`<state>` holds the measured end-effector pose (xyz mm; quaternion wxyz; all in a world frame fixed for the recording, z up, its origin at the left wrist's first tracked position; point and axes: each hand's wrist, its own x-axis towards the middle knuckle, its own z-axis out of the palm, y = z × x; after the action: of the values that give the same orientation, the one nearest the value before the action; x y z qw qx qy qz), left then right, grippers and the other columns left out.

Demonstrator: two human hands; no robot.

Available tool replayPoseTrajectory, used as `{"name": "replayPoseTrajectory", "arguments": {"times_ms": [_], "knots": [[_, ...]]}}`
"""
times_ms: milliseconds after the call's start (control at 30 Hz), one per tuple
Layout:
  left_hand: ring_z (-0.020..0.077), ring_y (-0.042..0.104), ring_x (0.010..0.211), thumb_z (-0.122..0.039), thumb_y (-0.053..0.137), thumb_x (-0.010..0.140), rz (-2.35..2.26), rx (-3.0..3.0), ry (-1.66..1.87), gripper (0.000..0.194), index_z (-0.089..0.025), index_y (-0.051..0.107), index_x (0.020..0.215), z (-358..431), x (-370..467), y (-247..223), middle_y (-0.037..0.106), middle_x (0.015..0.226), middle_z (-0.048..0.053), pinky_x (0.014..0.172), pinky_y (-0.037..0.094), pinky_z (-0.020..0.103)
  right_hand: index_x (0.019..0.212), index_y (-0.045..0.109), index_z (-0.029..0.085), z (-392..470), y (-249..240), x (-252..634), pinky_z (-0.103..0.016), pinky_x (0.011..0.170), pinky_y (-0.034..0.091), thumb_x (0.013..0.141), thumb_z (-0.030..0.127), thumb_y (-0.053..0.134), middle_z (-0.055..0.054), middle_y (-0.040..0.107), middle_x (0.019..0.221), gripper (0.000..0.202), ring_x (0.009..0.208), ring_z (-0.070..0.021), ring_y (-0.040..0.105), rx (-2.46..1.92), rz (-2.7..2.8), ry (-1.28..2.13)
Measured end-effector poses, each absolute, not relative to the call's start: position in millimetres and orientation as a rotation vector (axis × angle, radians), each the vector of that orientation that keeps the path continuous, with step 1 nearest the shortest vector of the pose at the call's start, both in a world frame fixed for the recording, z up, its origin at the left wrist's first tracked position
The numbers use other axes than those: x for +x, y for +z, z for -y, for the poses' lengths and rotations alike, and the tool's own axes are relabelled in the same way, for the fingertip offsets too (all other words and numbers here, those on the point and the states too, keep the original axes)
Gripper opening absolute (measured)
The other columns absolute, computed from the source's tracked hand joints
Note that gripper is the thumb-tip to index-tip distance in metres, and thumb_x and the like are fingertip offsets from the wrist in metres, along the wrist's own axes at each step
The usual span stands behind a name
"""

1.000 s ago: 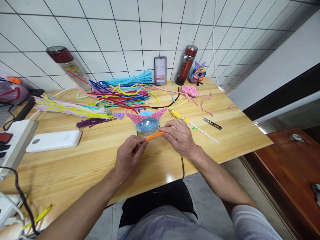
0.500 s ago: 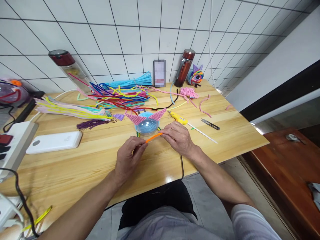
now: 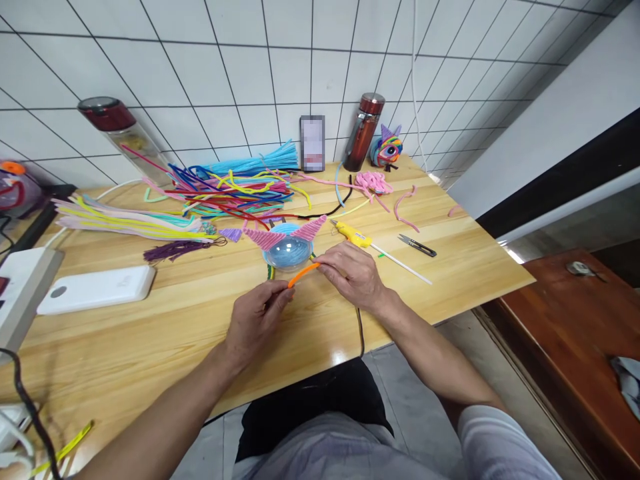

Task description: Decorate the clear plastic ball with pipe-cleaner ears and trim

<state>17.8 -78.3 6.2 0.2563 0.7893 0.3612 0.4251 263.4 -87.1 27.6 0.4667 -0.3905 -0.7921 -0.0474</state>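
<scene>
An orange pipe cleaner (image 3: 303,274) spans the gap between my hands, bowed slightly upward. My left hand (image 3: 257,317) pinches its left end, and my right hand (image 3: 353,275) pinches the other end. Just beyond them on the table sits a clear, round dome (image 3: 288,253) with light blue pipe cleaner inside or behind it. Two pink striped, pointed ear shapes (image 3: 265,239) stick out at its top. A yellow hot glue gun (image 3: 354,234) with a white glue stick lies right of the dome, past my right hand.
Bundled coloured pipe cleaners (image 3: 235,193) lie at the back. Thread snips (image 3: 419,246) are on the right. A white power bank (image 3: 97,291) and a power strip (image 3: 25,287) lie left. By the wall stand a phone (image 3: 313,143), a red flask (image 3: 365,132) and a finished-looking one-eyed figure (image 3: 387,148).
The orange pipe cleaner is bent a little more into an arc between my hands. The view has shifted slightly, so the table things appear further left.
</scene>
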Motion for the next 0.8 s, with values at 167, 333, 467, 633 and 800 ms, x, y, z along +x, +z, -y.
{"name": "replayPoseTrajectory", "arguments": {"times_ms": [167,333,467,633,800], "knots": [[0.0077,0.055,0.054,-0.025,0.066,0.098,-1.016,2.153,1.169,0.011,-0.019,0.075,0.096,78,20,6,0.071,0.072,-0.002,0.055,0.046,0.019,0.111,0.077,0.022,88,29,266,-0.037,0.079,0.061,0.103,0.016,0.065,-0.006,0.079,0.093,0.016,0.086,-0.0202,0.075,-0.969,1.905,-0.09],[0.0071,0.049,0.052,-0.024,0.066,0.098,-1.028,2.137,1.181,0.011,-0.019,0.075,0.097,77,21,7,0.064,0.067,-0.004,0.053,0.042,0.019,0.106,0.08,0.025,85,27,270,-0.039,0.082,0.063,0.102,0.018,0.067,-0.006,0.079,0.093,0.015,0.087,-0.0208,0.076,-1.037,1.874,-0.036],[0.0074,0.048,0.054,-0.022,0.067,0.098,-1.034,2.111,1.221,0.009,-0.019,0.075,0.097,75,20,7,0.062,0.067,-0.004,0.053,0.04,0.019,0.103,0.079,0.024,84,25,270,-0.038,0.081,0.063,0.102,0.018,0.066,-0.007,0.08,0.092,0.014,0.086,-0.0204,0.076,-1.052,1.879,-0.007],[0.0079,0.046,0.054,-0.022,0.067,0.099,-1.043,2.104,1.289,0.009,-0.019,0.075,0.098,71,19,6,0.058,0.067,-0.005,0.054,0.038,0.021,0.103,0.078,0.024,83,20,266,-0.037,0.08,0.062,0.103,0.02,0.065,-0.006,0.081,0.093,0.014,0.086,-0.0201,0.076,-1.094,1.908,0.066],[0.0086,0.046,0.055,-0.022,0.067,0.099,-1.016,2.105,1.354,0.008,-0.02,0.075,0.097,67,18,6,0.054,0.065,-0.006,0.056,0.039,0.022,0.1,0.077,0.023,80,14,264,-0.034,0.077,0.06,0.102,0.021,0.067,-0.005,0.079,0.087,0.01,0.082,-0.0193,0.074,-1.067,1.868,0.069]]}}
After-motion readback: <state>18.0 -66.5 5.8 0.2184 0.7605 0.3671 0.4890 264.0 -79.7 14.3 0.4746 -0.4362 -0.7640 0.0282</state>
